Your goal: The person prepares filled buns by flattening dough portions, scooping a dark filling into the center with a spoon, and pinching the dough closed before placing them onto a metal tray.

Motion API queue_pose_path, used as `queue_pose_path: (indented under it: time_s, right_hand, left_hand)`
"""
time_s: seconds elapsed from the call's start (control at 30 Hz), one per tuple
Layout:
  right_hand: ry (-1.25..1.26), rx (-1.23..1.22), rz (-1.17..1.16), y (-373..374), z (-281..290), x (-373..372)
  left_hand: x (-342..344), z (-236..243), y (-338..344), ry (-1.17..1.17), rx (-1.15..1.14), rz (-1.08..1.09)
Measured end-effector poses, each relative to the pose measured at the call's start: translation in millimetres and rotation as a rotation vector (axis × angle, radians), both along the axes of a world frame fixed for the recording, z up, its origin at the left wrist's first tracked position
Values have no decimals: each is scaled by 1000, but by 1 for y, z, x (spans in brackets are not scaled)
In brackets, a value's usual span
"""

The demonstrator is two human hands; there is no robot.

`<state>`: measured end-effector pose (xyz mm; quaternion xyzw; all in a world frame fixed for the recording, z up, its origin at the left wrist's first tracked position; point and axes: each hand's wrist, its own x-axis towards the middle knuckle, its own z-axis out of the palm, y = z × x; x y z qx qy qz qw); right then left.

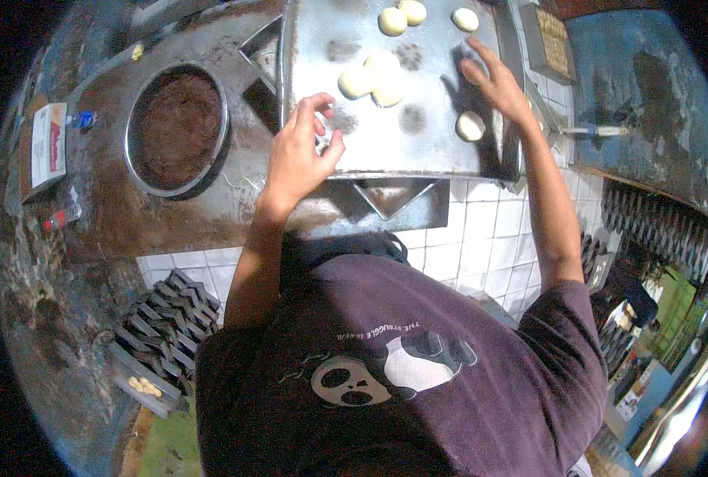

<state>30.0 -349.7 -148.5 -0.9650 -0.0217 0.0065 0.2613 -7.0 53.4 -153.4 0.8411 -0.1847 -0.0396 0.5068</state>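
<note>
Pale dough balls (pixel 357 81) on metal baking tray (pixel 437 155): near-round, long axis not readable. Upper pair (pixel 394 21) touching, its line slanting up-right. Hands well apart: left hand (pixel 297 153) at tray's left edge, fingers curled, thumb separate; right hand (pixel 502 90) spread between two single balls (pixel 471 126), tray contact uncertain.
</note>
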Motion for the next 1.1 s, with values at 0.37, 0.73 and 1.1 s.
queue_pose_path:
  time_s: [0.37, 0.73, 1.1]
  right_hand:
    - [-133, -351, 497, 128, -2, -14]
    - [472, 936, 186, 243, 76, -55]
    - [-101, 1091, -139, 433, 78, -43]
  left_hand:
    - [1, 4, 0, -70, 5, -61]
    - [-12, 26, 35, 655, -851, 97]
    - [0, 64, 133, 477, -955, 414]
